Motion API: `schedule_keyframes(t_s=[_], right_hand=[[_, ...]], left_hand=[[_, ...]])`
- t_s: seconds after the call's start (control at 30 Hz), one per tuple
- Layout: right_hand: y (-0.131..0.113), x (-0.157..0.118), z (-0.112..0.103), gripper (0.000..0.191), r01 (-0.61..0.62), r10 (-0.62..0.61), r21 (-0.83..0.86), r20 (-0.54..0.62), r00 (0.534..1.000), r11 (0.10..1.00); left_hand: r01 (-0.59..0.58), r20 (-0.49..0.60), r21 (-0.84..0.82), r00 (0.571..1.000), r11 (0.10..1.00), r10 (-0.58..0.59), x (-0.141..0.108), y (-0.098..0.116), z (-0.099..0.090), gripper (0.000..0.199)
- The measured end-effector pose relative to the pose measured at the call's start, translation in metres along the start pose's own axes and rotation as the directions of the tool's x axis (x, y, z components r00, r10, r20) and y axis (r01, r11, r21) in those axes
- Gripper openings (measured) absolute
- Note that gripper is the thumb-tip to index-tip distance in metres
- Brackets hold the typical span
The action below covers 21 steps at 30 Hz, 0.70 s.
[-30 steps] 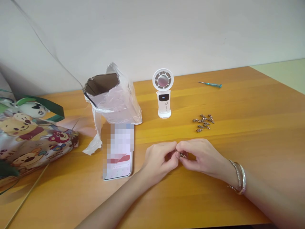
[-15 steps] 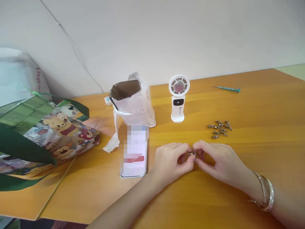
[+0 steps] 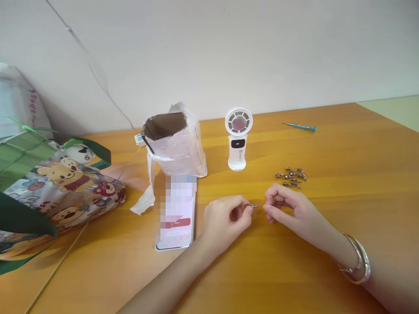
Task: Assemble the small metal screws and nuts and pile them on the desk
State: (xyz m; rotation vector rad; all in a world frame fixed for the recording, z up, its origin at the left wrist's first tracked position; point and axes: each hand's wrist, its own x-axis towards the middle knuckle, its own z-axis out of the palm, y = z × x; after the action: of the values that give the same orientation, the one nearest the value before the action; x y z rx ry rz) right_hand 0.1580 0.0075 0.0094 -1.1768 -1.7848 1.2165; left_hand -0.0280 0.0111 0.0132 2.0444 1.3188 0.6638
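My left hand [image 3: 225,220] pinches a small metal fitting [image 3: 253,206] between thumb and forefinger, and its thin end points right. A short gap separates it from my right hand [image 3: 288,207], whose thumb and forefinger are pressed together. Whether anything sits between those right fingertips is hidden. Several similar metal fittings [image 3: 291,176] lie in a loose pile on the wooden table [image 3: 262,266], just beyond my right hand. Bracelets circle my right wrist.
A phone [image 3: 176,237] lies left of my left hand. Behind it stands an open box wrapped in white plastic [image 3: 178,150]. A white fan [image 3: 238,144] stands mid-table, a teal screwdriver [image 3: 303,127] lies back right, and a cartoon-print bag [image 3: 72,179] fills the left.
My hands have moved apart from touching at the metal fitting. It stays in my left hand, more exposed. The view has shifted slightly to the right.
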Motion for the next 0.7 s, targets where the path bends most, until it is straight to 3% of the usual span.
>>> schedule_keyframes(t_s=[0.2, 0.7], right_hand=[[-0.0034, 0.0003, -0.0021, 0.008, -0.023, 0.021, 0.087, 0.027, 0.999, 0.996], [0.0018, -0.0007, -0.0039, 0.017, 0.056, -0.056, 0.04, 0.0, 0.998, 0.998]], left_hand=[[0.007, 0.007, 0.028, 1.0, 1.0, -0.007, 0.0003, -0.0014, 0.0001, 0.019], [0.007, 0.024, 0.052, 1.0, 0.999, -0.008, 0.002, -0.0023, 0.0, 0.018]])
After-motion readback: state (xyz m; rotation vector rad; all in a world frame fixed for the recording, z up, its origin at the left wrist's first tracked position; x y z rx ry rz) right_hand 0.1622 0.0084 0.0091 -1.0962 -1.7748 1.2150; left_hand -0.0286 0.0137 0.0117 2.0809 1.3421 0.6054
